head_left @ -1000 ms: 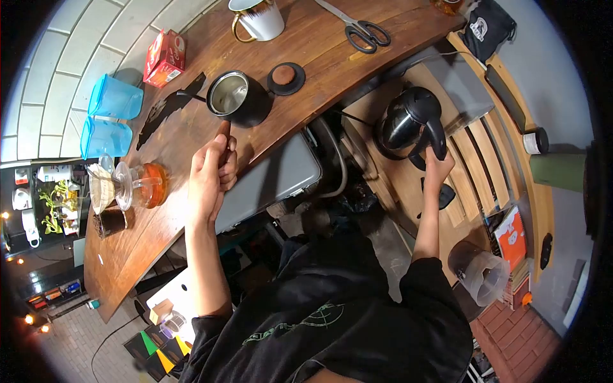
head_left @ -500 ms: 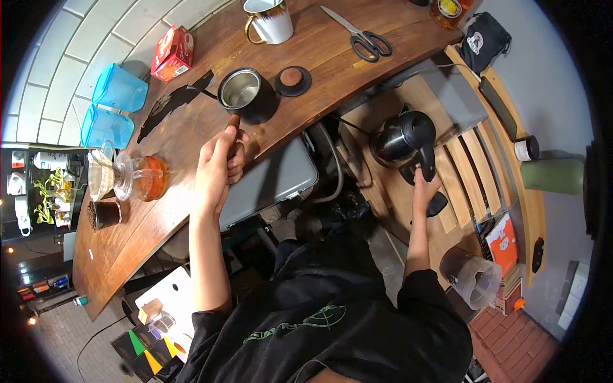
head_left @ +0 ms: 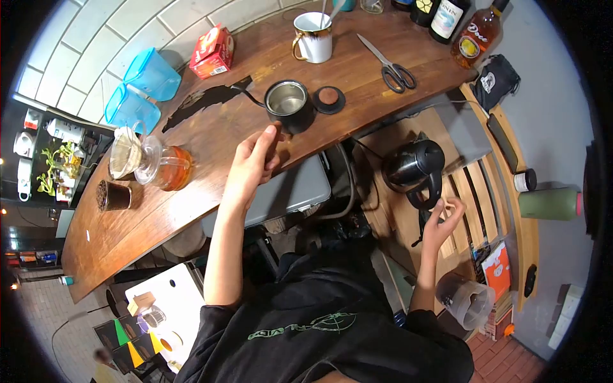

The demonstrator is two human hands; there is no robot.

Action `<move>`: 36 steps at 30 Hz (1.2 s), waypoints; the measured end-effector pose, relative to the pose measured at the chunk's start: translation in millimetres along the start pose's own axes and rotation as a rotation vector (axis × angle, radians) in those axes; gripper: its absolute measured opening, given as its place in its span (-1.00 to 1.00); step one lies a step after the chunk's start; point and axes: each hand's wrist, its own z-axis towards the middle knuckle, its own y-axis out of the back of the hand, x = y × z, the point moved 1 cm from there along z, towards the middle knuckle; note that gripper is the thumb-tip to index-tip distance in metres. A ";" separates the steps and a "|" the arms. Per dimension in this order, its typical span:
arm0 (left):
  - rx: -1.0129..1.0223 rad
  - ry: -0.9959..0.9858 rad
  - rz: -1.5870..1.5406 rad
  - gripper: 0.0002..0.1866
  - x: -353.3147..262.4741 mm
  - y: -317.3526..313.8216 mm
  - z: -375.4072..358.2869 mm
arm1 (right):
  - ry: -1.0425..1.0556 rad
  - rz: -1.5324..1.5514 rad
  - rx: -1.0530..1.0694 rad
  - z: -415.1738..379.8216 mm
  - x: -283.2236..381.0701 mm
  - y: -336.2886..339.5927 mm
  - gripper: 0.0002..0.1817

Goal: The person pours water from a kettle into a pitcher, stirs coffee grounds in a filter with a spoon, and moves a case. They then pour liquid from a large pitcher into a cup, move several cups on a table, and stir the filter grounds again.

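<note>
While left fingers [head_left: 262, 143] curl closed round handle of black pot [head_left: 299, 120], pot's body sits just beyond their tips, on counter [head_left: 364, 96]. Right fingers [head_left: 437, 213] half spread, nothing gripped, just beside handle of black kettle [head_left: 407, 167]; contact unclear. Kettle's body beyond right fingertips. Farther from left fingers, past pot: lid [head_left: 329, 96].

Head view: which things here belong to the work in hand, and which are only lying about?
Probably in the work:
black pot, held by the left hand
black kettle, near the open right hand
round lid, beside the pot

Probably just lying about:
scissors
red box
green bottle
</note>
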 end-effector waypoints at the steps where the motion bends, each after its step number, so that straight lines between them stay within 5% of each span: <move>1: -0.003 -0.010 0.000 -0.53 -0.8 -0.2 -0.5 | 0.006 0.007 -0.005 12.0 29.6 -4.1 -0.74; 3: -0.047 -0.022 0.015 -0.54 -0.9 1.0 -2.1 | 0.213 0.185 0.207 38.3 87.7 -24.1 -0.86; 7: -0.061 -0.016 0.079 -0.57 1.6 7.0 -7.2 | 0.515 0.323 0.475 81.3 180.7 -77.0 -0.76; 13: -0.188 -0.212 0.270 -0.57 12.7 24.8 -27.6 | 0.732 0.314 0.692 118.5 201.4 -161.1 -0.71; 21: -0.280 -0.108 0.065 -0.61 32.7 50.1 -70.1 | 0.711 0.231 0.721 122.7 208.1 -179.2 -0.71; 27: -0.452 -0.294 -0.090 -0.67 56.6 65.3 -95.1 | 0.664 0.405 0.596 137.4 260.4 -134.9 -0.81; 36: -0.541 -0.290 -0.068 -0.66 75.6 67.4 -111.6 | 0.817 0.542 0.895 127.0 297.3 -156.2 -0.80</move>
